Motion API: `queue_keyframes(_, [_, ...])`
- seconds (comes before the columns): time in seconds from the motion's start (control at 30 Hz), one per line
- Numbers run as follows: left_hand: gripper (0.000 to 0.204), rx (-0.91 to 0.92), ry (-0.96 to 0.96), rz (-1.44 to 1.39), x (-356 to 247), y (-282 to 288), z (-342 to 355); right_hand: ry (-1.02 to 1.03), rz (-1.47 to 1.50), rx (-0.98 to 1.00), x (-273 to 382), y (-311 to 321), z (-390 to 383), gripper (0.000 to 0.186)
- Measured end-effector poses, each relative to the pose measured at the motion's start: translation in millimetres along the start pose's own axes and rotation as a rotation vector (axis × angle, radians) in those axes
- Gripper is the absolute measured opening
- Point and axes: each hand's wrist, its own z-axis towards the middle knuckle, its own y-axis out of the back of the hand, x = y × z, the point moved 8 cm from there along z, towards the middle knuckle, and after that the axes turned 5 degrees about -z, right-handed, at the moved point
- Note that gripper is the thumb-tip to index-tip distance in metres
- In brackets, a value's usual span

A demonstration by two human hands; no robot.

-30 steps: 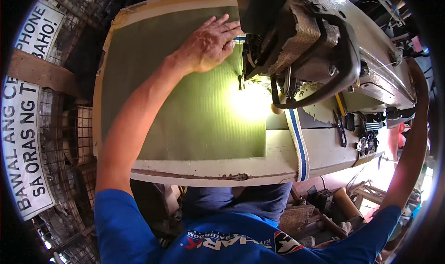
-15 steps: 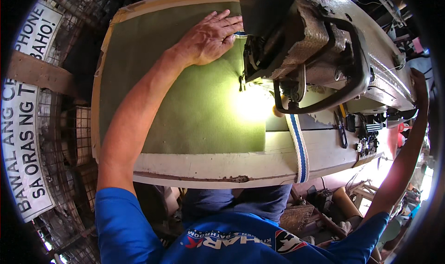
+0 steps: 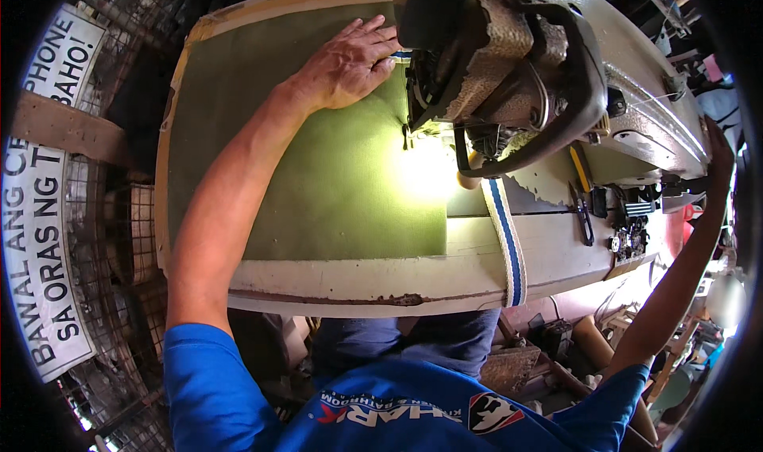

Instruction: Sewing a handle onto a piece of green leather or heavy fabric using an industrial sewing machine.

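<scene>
My left hand [image 3: 346,67] lies flat, fingers stretched out, on a sheet of green fabric [image 3: 318,190] spread over the table. Its fingertips reach the end of a white and blue striped webbing strap [image 3: 402,56] at the left of the sewing machine [image 3: 509,63]. From under the machine, the same kind of strap [image 3: 505,237] runs toward me and over the table's front edge. A bright lamp glow washes out the needle area. At the far right, my right hand [image 3: 719,146] touches the machine's end; its fingers are too dark and partly hidden to read.
A pair of black-handled snips [image 3: 584,218] and a yellow cutter [image 3: 582,168] lie right of the strap. Small black metal parts [image 3: 630,241] sit by the table's front right. Wire mesh with white signs [image 3: 48,253] stands at the left. Clutter fills the floor at lower right.
The view has shifted slightly, so machine, fabric and strap appear a little further left. My left hand stays flat on the fabric, and my right hand stays at the machine's end.
</scene>
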Motion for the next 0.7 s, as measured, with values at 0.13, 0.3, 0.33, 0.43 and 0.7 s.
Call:
queue_keyframes(0.13, [0.047, 0.193, 0.089, 0.441, -3.8, -8.6, 2.3, 0.004, 0.013, -0.044, 6.5, -4.2, -2.9, 0.055])
queue_keyframes(0.3, [0.048, 0.14, 0.057, 0.48, -14.1, -3.7, 0.8, -0.041, 0.212, -0.127, -21.5, -9.4, -3.9, 0.052])
queue_keyframes(0.33, [0.048, 0.128, 0.047, 0.473, 0.8, -11.7, 5.9, -0.2, 0.413, -0.123, -45.8, -12.8, -3.5, 0.051])
queue_keyframes(0.43, [0.053, 0.055, -0.016, 0.396, 0.7, -10.3, 14.6, -0.203, -0.002, -0.623, -9.1, 62.5, -48.9, 0.032])
queue_keyframes(0.7, [0.036, -0.485, 0.195, 0.635, 34.5, 42.2, 47.0, -0.085, 0.798, -0.106, 441.2, 108.9, -18.4, 0.022])
